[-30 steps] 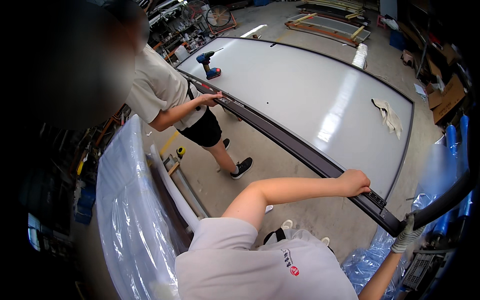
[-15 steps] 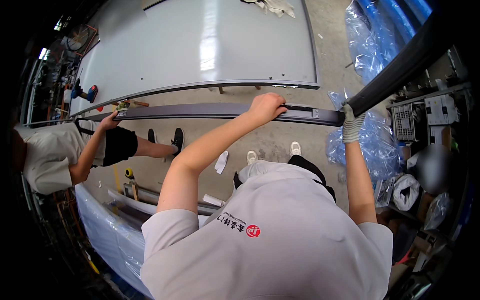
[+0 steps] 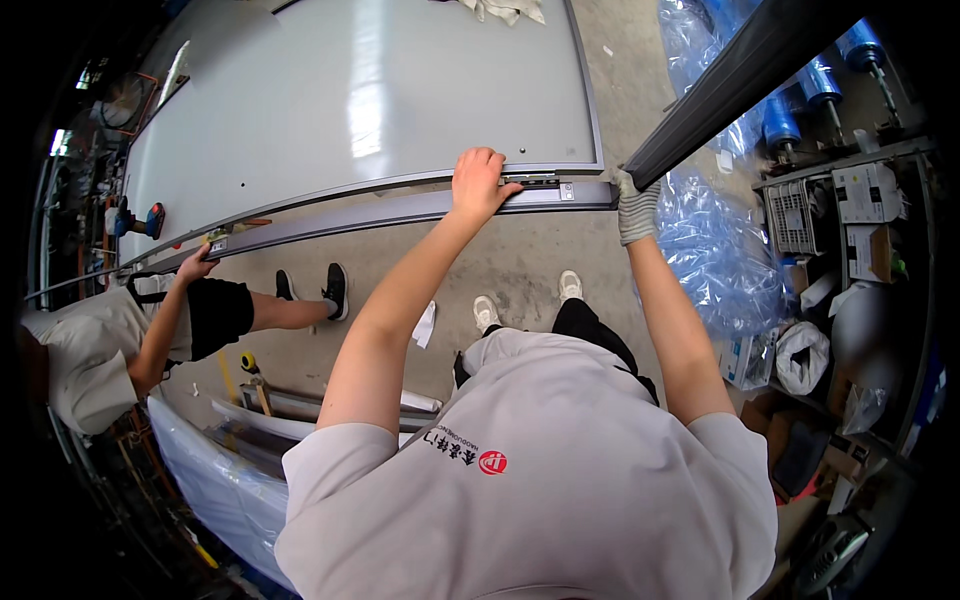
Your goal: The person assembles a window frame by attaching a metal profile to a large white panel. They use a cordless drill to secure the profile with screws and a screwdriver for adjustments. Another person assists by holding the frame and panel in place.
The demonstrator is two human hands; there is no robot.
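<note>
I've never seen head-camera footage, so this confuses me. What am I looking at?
There's no robot: these are a person's own hands, seen from a wide fisheye camera on their head looking down, so straight edges bend. The bare left hand lies across a long grey bar, by the near edge of a big pale panel. The right hand, in a striped glove, holds the end of a dark post where it meets the bar. A drill and a pale cloth item lie on the panel. At left, a co-worker's hand supports the bar.
</note>
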